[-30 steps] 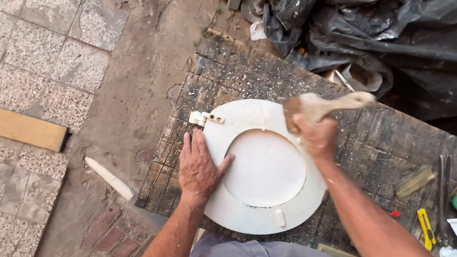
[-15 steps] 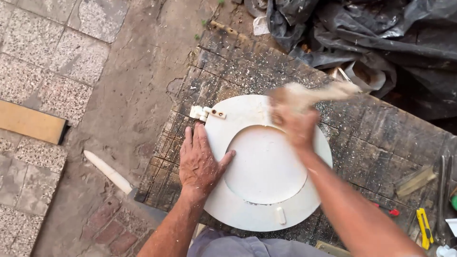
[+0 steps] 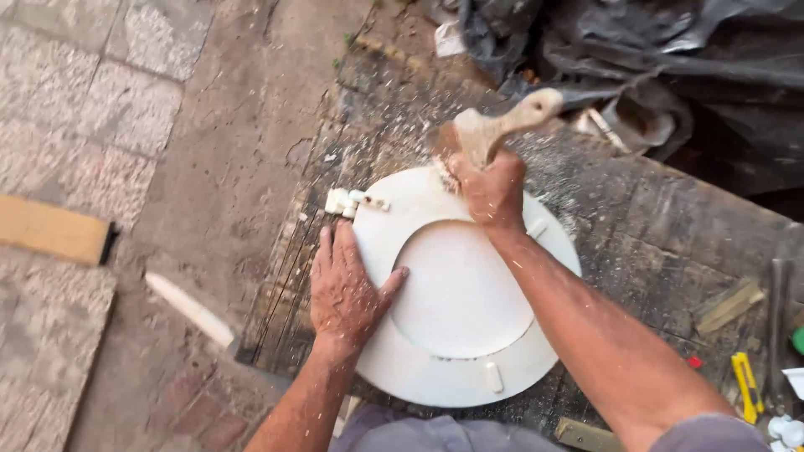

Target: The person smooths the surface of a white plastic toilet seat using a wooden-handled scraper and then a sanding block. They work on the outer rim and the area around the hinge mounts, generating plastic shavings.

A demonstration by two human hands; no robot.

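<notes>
A white toilet seat [image 3: 456, 301] lies flat on a dark, dusty workbench [image 3: 636, 226]. My left hand [image 3: 345, 289] presses palm down on its left rim, fingers spread. My right hand [image 3: 490, 188] grips a wooden-handled brush [image 3: 494, 130], whose bristles touch the far rim of the seat near the white hinge pieces [image 3: 352, 201]. White dust and specks lie scattered on the bench around the brush.
Black plastic sheeting [image 3: 636, 59] is heaped at the back right. A yellow utility knife [image 3: 744, 383] and other tools lie at the bench's right edge. On the paved ground to the left lie a wooden board [image 3: 54, 230] and a pale stick [image 3: 188, 308].
My right hand has swept the brush leftward along the seat's far rim, and dust has scattered. The left hand has stayed pressed on the seat.
</notes>
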